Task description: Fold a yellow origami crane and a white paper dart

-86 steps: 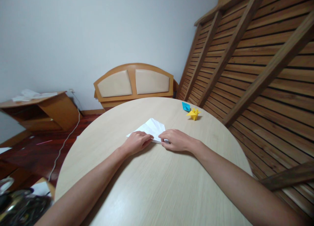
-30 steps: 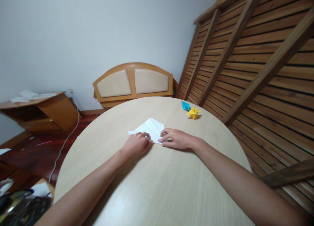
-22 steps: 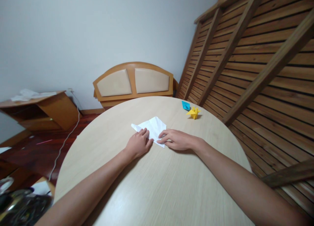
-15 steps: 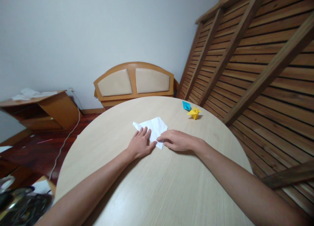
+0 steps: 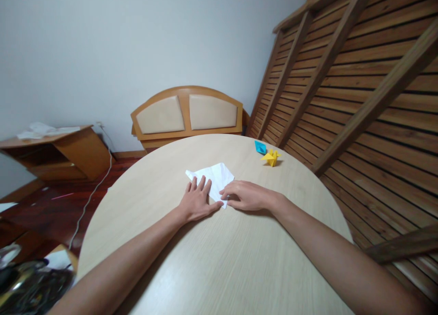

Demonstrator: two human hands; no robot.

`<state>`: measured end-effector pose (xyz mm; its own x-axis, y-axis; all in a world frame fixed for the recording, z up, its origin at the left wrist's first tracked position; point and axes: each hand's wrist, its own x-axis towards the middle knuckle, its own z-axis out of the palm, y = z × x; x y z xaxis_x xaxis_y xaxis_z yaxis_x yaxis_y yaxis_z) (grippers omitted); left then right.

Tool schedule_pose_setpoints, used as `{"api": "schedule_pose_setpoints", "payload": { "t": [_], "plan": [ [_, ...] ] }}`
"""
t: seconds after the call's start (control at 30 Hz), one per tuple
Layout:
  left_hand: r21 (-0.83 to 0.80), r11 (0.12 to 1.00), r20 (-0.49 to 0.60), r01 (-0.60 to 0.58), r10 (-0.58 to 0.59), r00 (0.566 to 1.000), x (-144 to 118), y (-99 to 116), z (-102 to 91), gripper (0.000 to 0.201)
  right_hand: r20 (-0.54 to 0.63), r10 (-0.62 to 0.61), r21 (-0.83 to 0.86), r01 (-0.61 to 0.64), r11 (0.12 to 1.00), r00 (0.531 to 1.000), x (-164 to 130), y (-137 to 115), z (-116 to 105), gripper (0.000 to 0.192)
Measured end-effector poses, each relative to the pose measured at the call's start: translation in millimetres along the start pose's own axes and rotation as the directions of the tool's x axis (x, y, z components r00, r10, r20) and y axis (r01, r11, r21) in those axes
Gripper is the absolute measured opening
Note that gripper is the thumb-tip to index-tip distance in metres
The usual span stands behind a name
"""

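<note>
A folded piece of white paper (image 5: pixel 217 175) lies on the round table, its narrow corner pointing toward me. My left hand (image 5: pixel 197 202) rests over the paper's left edge with its fingers spread. Its thumb reaches to the near corner. From the right, my right hand (image 5: pixel 248 196) has its bent fingers on the paper's right side, with thumb and fingertips gripping near that same corner. Parts of the paper under both hands are hidden.
Toward the table's far right stand a yellow origami bird (image 5: pixel 272 158) and a small blue folded paper (image 5: pixel 260 147). The pale round table (image 5: pixel 246 260) has a wooden slatted frame (image 5: pixel 342 91) leaning on its right. A headboard (image 5: pixel 186 109) stands behind.
My left thumb has slid slightly right, to the paper's near corner. My right fingertips have shifted a little on the paper, which lies almost unmoved.
</note>
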<state>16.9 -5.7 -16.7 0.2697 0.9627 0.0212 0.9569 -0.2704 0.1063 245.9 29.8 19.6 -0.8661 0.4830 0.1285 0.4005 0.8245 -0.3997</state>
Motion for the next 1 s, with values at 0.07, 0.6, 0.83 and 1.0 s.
{"api": "schedule_pose_setpoints", "payload": {
  "t": [0.07, 0.6, 0.83, 1.0],
  "plan": [
    [-0.002, 1.000, -0.013, -0.011, 0.011, 1.000, 0, -1, 1.7, 0.109, -0.001, -0.022, -0.013, 0.022, 1.000, 1.000, 0, 2, 0, 0.026],
    [-0.042, 0.963, -0.019, -0.268, 0.267, 0.963, 1, -14, -7.7, 0.092, 0.001, -0.101, 0.005, 0.101, 0.995, 0.995, 0, -4, 2, 0.028],
    [-0.022, 0.937, -0.044, -0.348, 0.347, 0.937, 2, -13, -10.6, 0.081, 0.014, -0.081, 0.000, 0.081, 0.997, 0.997, -2, -1, -2, 0.030],
    [-0.083, 0.924, -0.012, -0.374, 0.375, 0.927, 1, -17, -12.5, 0.080, -0.010, -0.119, 0.018, 0.119, 0.993, 0.993, -2, 0, -1, 0.033]
  ]
}}
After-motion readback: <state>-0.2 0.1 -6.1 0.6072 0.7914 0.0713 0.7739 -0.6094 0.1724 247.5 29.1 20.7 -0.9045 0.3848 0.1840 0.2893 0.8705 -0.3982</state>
